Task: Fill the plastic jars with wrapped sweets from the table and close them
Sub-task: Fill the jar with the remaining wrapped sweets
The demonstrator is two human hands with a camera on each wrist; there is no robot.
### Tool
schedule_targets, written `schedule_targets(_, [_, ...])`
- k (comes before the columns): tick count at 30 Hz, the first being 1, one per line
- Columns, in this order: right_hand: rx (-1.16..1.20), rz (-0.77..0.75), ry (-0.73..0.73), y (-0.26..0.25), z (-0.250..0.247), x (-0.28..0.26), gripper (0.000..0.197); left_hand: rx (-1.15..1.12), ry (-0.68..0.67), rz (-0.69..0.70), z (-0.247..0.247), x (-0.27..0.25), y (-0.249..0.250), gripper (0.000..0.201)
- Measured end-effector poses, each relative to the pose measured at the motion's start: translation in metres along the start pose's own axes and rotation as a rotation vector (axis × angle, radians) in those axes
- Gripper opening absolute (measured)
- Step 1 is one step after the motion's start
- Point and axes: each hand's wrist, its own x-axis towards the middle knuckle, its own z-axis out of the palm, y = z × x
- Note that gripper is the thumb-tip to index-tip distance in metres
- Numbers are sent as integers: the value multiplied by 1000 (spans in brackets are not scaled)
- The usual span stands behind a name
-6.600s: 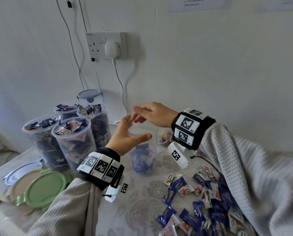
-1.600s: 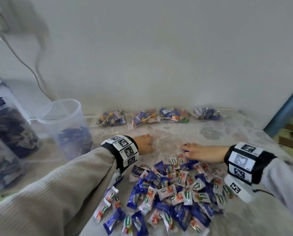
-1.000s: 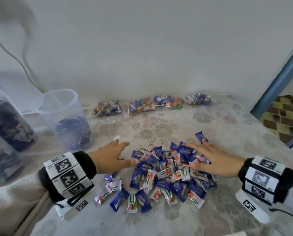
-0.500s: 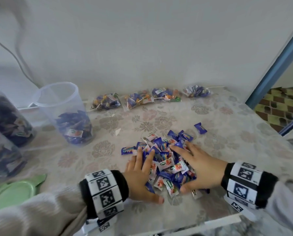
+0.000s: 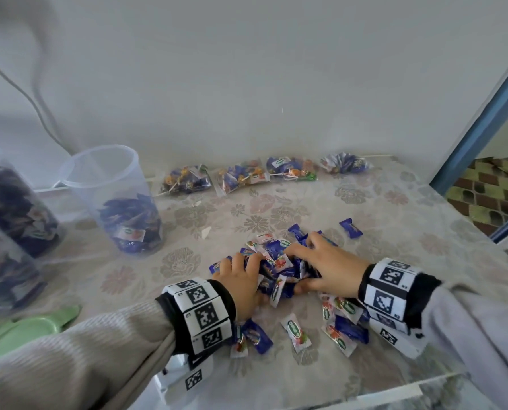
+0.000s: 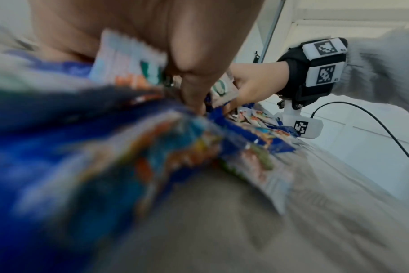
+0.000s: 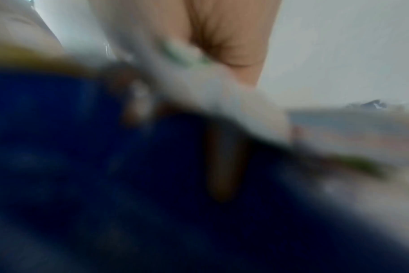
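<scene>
A heap of blue and white wrapped sweets [image 5: 279,266] lies mid-table on the flowered cloth. My left hand [image 5: 240,276] and right hand [image 5: 329,267] cup it from either side, fingers curled into the pile and gripping a bunch. The left wrist view shows my left hand [image 6: 194,83] pinching wrappers, blurred sweets [image 6: 128,166] below it, and my right hand [image 6: 257,83] opposite. The right wrist view is blurred, with a blue wrapper [image 7: 105,166] close to the lens. An open clear jar [image 5: 113,202], about a third full, stands at the back left.
Filled jars [image 5: 10,208] stand at the far left, with green lids [image 5: 25,329] in front of them. Several bags of sweets [image 5: 238,177] line the wall. Loose sweets [image 5: 294,329] lie by the table's front edge [image 5: 394,392], and one blue sweet [image 5: 350,229] lies apart.
Both hands have closed in on the heap from flat and spread to curled round a bunch. Several sweets were left behind near the front edge.
</scene>
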Motion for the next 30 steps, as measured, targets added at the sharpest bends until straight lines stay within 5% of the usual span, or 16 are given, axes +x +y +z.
schedule_targets(4, [86, 5, -20, 4, -5, 5, 55, -231, -95, 22, -12, 11, -10, 48])
schedule_targets(12, [271, -18, 111, 2, -16, 10, 35, -597, 13, 77, -24, 15, -29, 11])
schedule_targets(23, [385, -209, 190, -16, -42, 24, 19, -530, 517, 74, -110, -21, -85, 9])
schedule_targets(27, [398, -216, 200, -18, -45, 33, 34, -409, 755, -21, -157, -40, -120, 9])
schedule_targets(30, [429, -227, 205, -21, -47, 38, 32, -283, 801, -166, -181, -47, -144, 10])
